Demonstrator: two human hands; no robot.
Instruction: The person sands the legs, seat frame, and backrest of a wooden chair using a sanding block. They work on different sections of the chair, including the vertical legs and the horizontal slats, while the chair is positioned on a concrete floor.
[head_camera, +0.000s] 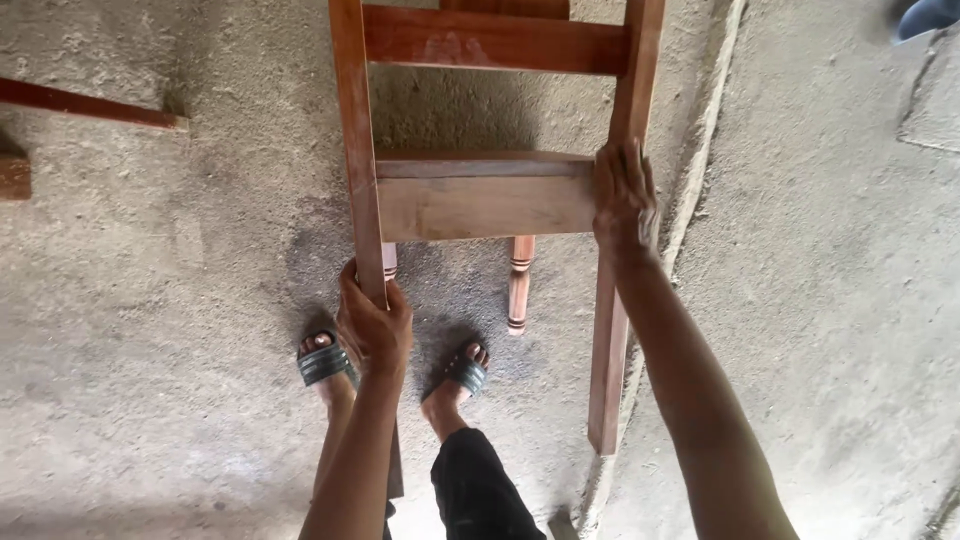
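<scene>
Reddish-brown wooden chair frame (480, 195), legs near; left hand (375, 325) and right hand (625, 195) each clamp one rear leg, above rough concrete floor (150, 300).

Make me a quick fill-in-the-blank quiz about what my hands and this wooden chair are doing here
1. The left hand grips one ____ of the wooden chair.
2. The right hand rests at the end of the chair's pale seat ____.
3. Both feet wear dark ____ on the concrete floor.

Missing words: leg; rail; sandals
</scene>
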